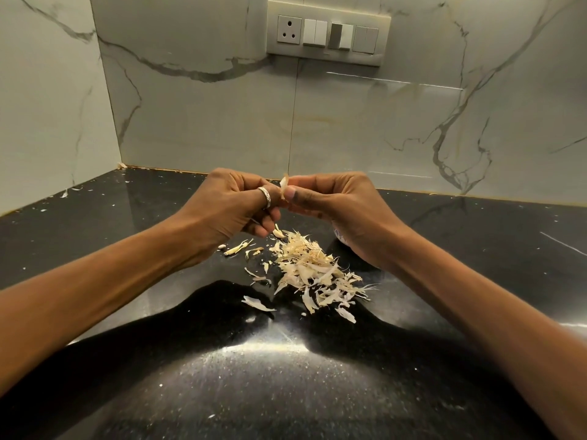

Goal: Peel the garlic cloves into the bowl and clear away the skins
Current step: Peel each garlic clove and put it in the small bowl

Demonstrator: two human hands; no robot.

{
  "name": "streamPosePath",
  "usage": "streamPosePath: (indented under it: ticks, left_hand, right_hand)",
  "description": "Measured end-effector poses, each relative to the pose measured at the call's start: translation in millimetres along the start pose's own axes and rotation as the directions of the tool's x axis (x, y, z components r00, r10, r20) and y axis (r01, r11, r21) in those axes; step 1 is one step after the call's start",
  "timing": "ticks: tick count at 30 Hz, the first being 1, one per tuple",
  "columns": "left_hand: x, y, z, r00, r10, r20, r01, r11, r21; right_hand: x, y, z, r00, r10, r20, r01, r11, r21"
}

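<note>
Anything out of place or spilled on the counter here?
Skins mostly sit in one pile on the black counter. Strays stand out: a flake at the back-left corner and another by the left wall, far from the pile. The left hand and right hand pinch a garlic clove; nothing looks damaged.

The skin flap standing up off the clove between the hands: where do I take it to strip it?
Pinch the skin flap by its free upper tip, coming from above: it stands upright, clear of both thumbs. Lower down, the left hand and right hand close round the hidden garlic clove.
</note>
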State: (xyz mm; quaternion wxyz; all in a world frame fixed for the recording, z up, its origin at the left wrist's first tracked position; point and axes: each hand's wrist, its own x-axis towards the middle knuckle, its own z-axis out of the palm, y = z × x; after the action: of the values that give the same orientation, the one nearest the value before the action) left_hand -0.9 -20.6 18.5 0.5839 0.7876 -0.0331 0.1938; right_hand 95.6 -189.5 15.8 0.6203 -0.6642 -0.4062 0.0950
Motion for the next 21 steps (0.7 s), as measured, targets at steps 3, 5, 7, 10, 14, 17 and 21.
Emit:
streamPosePath:
  ticks: [3,5,7,10,14,17,21]
  left_hand:
    - [0.1,-0.3,1.1,1.0,0.007,-0.004,-0.007,1.0,0.005]
    - [0.5,-0.3,1.4,1.0,0.003,-0.008,-0.003,1.0,-0.002]
    - [0.9,-0.1,1.7,1.0,-0.003,-0.009,0.003,1.0,-0.013]
    - [1.9,-0.8,0.7,1.0,-0.013,-0.006,0.013,1.0,-0.021]
    - [3.6,-2.2,-2.5,0.999,-0.032,-0.004,0.032,0.999,-0.02]
    - [4.4,-3.2,-3.5,0.999,-0.05,-0.004,0.05,0.999,-0.014]
    - [6.3,-4.8,-5.3,0.997,-0.071,-0.015,0.071,0.997,0.005]
  right_hand:
    - [0.6,0.6,1.0,1.0,0.016,-0.002,-0.016,0.999,0.033]
    - [0.5,-0.1,2.1,0.999,0.039,0.011,-0.039,0.996,0.082]
    - [-0.2,-1.0,2.6,0.997,0.067,0.028,-0.07,0.988,0.141]
    - [-0.5,-1.8,3.0,0.992,0.122,0.028,-0.126,0.963,0.239]
    - [-0.6,-4.7,0.6,0.986,0.167,-0.002,-0.154,0.916,0.369]
    - [-0.8,-6.2,-0.6,0.982,0.188,-0.01,-0.168,0.898,0.407]
    - [-1.5,-8.5,-2.7,0.977,0.211,-0.018,-0.18,0.874,0.452]
